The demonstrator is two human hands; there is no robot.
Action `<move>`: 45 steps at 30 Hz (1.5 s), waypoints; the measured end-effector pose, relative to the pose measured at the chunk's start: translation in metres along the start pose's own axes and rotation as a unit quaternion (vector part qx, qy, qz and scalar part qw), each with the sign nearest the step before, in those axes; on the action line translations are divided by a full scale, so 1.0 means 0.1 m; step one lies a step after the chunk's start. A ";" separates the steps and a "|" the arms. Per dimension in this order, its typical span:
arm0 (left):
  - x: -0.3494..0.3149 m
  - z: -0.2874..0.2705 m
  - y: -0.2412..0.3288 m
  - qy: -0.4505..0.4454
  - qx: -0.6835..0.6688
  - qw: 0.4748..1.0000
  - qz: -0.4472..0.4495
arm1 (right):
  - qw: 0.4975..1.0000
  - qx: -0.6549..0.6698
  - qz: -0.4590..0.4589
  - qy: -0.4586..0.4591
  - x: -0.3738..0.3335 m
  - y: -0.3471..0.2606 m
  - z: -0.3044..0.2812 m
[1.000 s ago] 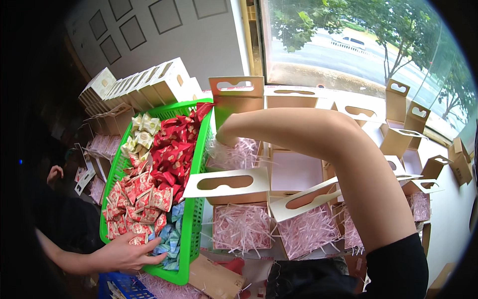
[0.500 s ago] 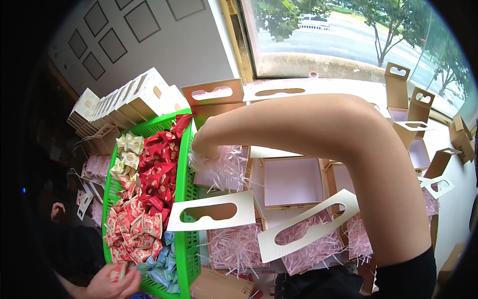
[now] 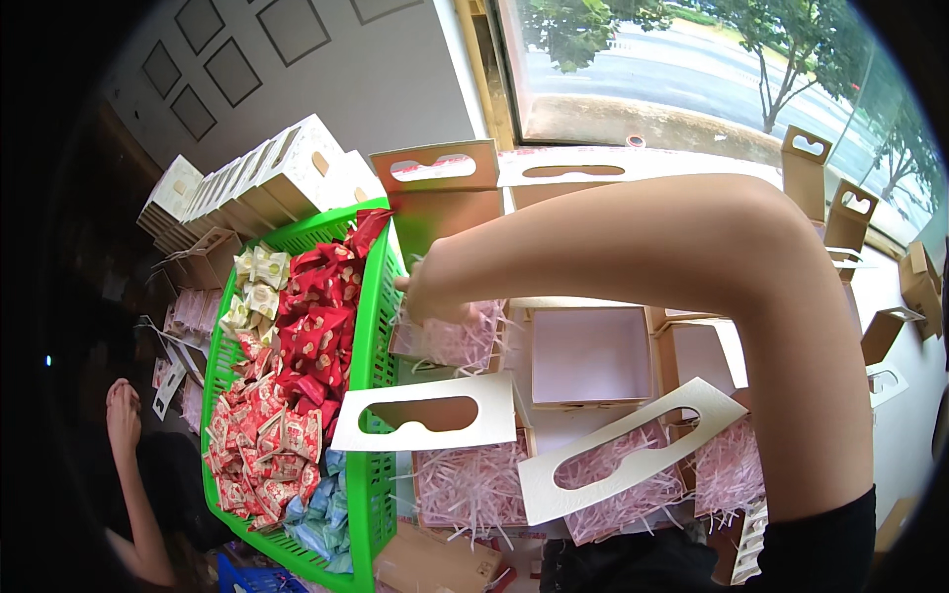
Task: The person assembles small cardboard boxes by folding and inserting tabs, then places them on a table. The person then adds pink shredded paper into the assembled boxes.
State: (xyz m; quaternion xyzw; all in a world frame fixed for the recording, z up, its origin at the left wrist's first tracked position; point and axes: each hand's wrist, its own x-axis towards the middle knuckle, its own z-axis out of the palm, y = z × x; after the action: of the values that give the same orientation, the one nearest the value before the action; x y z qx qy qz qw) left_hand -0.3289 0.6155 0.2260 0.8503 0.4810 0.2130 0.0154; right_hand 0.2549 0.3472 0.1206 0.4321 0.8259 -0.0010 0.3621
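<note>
My right arm reaches across the table from the right. My right hand [image 3: 435, 289] is over a small carton filled with pale pink shredded paper [image 3: 460, 341], touching the paper. One fingertip sticks out toward the basket; the other fingers are blurred or hidden. Behind the hand stands that carton's raised cardboard lid [image 3: 435, 173] with a cut-out handle. Close to its left is a green plastic basket [image 3: 374, 395] of wrapped packets: cream [image 3: 262, 287], dark red [image 3: 316, 336], red-patterned [image 3: 262, 435] and blue [image 3: 321, 514]. My left hand is not in view.
White handle flaps [image 3: 425, 413] rise from paper-filled cartons in front. An unlined carton [image 3: 590, 356] stands mid-table. White boxes [image 3: 267, 178] are stacked at the back left. A co-worker's hand [image 3: 124, 415] is at the left. More cartons [image 3: 811, 148] line the window side.
My right hand has pressed lower and slightly right onto the shredded paper, which was bunched up around it. The co-worker's hand with a red-patterned packet has left the basket's near corner.
</note>
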 end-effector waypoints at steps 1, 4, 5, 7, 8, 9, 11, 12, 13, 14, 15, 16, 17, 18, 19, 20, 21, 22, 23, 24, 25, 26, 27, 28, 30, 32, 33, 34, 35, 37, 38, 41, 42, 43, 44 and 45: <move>-0.03 -0.23 -0.36 -0.019 0.164 0.986 0.035 | 0.997 0.030 -0.064 -0.042 -0.01 -0.02 -0.17; -0.10 -0.22 -0.79 -0.079 0.469 0.875 0.085 | 0.941 0.319 0.013 -0.111 0.10 0.14 -0.24; -0.23 0.11 -0.78 -0.102 0.462 0.880 0.044 | 0.910 0.407 0.046 -0.060 0.26 0.23 -0.13; -0.71 0.68 -0.64 -0.101 0.374 0.920 -0.057 | 0.886 0.451 0.104 -0.021 0.53 0.30 0.10; -1.00 0.93 -0.44 -0.095 0.324 0.937 -0.095 | 0.900 0.418 0.122 -0.033 0.66 0.31 0.24; -1.33 1.13 -0.16 -0.095 0.281 0.947 -0.121 | 0.912 0.385 0.135 -0.043 0.79 0.32 0.38; -2.01 1.52 0.50 -0.108 0.206 0.959 -0.160 | 0.932 0.321 0.158 -0.062 0.92 0.29 0.57; -2.33 1.71 0.83 -0.122 0.171 0.963 -0.170 | 0.933 0.308 0.178 -0.052 0.93 0.27 0.64; -2.71 1.77 1.14 -0.136 0.146 0.962 -0.189 | 0.937 0.292 0.187 -0.038 0.92 0.18 0.60; -3.14 1.84 1.43 -0.155 0.118 0.956 -0.218 | 0.938 0.289 0.193 -0.006 0.90 0.01 0.45; -3.56 1.91 1.65 -0.171 0.094 0.950 -0.244 | 0.937 0.287 0.200 0.026 0.87 -0.16 0.28; -3.69 2.05 1.92 -0.190 0.070 0.950 -0.236 | 0.924 0.288 0.252 0.014 0.72 -0.16 0.31; -3.83 2.19 2.14 -0.207 0.047 0.949 -0.232 | 0.911 0.284 0.299 -0.003 0.66 -0.18 0.33; -3.99 2.24 2.30 -0.220 0.028 0.947 -0.234 | 0.899 0.277 0.338 -0.019 0.65 -0.23 0.32; -4.15 2.33 2.42 -0.232 0.015 0.942 -0.240 | 0.887 0.270 0.374 -0.033 0.66 -0.28 0.30; -4.25 2.35 2.50 -0.239 0.004 0.940 -0.243 | 0.873 0.261 0.411 -0.046 0.66 -0.32 0.27; -4.36 2.39 2.58 -0.242 -0.005 0.938 -0.246 | 0.857 0.252 0.446 -0.060 0.64 -0.34 0.25; -4.53 2.41 2.63 -0.240 -0.016 0.934 -0.263 | 0.879 0.258 0.394 -0.072 0.64 -0.38 0.09; -4.69 2.41 2.63 -0.232 -0.022 0.931 -0.281 | 0.899 0.263 0.340 -0.085 0.62 -0.37 -0.06; -4.66 2.36 2.63 -0.230 -0.020 0.934 -0.273 | 0.904 0.289 0.300 -0.095 0.44 -0.23 -0.07; -4.66 2.36 2.64 -0.232 -0.022 0.934 -0.271 | 0.918 0.255 0.283 -0.108 0.43 -0.16 -0.06; -4.64 2.37 2.64 -0.233 -0.023 0.934 -0.270 | 0.936 0.255 0.233 -0.071 0.36 -0.04 -0.01; -4.67 2.37 2.64 -0.232 -0.023 0.933 -0.276 | 0.964 0.196 0.151 -0.099 0.41 0.06 -0.01; -4.56 2.50 2.63 -0.234 -0.039 0.938 -0.252 | 0.975 0.141 0.097 -0.139 0.35 0.27 0.15; -4.77 2.38 2.65 -0.232 -0.027 0.928 -0.290 | 0.975 0.211 0.070 -0.029 0.55 0.34 0.19; -4.82 2.40 2.66 -0.232 -0.028 0.927 -0.294 | 0.942 0.311 0.098 0.072 0.18 0.33 0.11; -4.85 2.41 2.67 -0.233 -0.030 0.926 -0.295 | 0.925 0.355 0.097 0.094 0.06 0.31 0.07; -4.86 2.41 2.67 -0.235 -0.029 0.925 -0.296 | 0.905 0.398 0.094 0.116 -0.03 0.30 0.05; -4.89 2.44 2.65 -0.239 -0.030 0.924 -0.296 | 0.917 0.352 0.107 0.153 -0.09 0.29 0.06; -4.94 2.45 2.65 -0.240 -0.029 0.922 -0.302 | 0.914 0.328 0.159 0.176 -0.24 0.21 -0.04; -4.96 2.45 2.65 -0.241 -0.028 0.921 -0.306 | 0.912 0.316 0.183 0.186 -0.31 0.13 -0.13; -4.94 2.48 2.65 -0.250 -0.031 0.919 -0.304 | 0.936 0.037 0.102 0.335 -0.23 0.37 0.13; -4.95 2.46 2.65 -0.253 -0.029 0.917 -0.306 | 0.913 -0.066 0.025 0.402 -0.25 0.43 0.15; -4.97 2.45 2.66 -0.255 -0.029 0.916 -0.308 | 0.922 -0.029 0.054 0.382 -0.24 0.49 0.16; -4.98 2.45 2.66 -0.263 -0.029 0.914 -0.309 | 0.929 0.007 0.084 0.360 -0.28 0.49 0.08; -5.01 2.42 2.65 -0.273 -0.031 0.910 -0.312 | 0.939 0.104 0.152 0.290 -0.34 0.42 -0.14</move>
State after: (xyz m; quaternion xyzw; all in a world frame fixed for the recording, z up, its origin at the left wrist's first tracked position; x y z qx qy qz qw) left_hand -0.2463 0.1030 -0.1065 0.6810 0.6922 -0.0282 0.2375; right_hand 0.2890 0.3539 0.1645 0.5693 0.8150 0.0928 0.0559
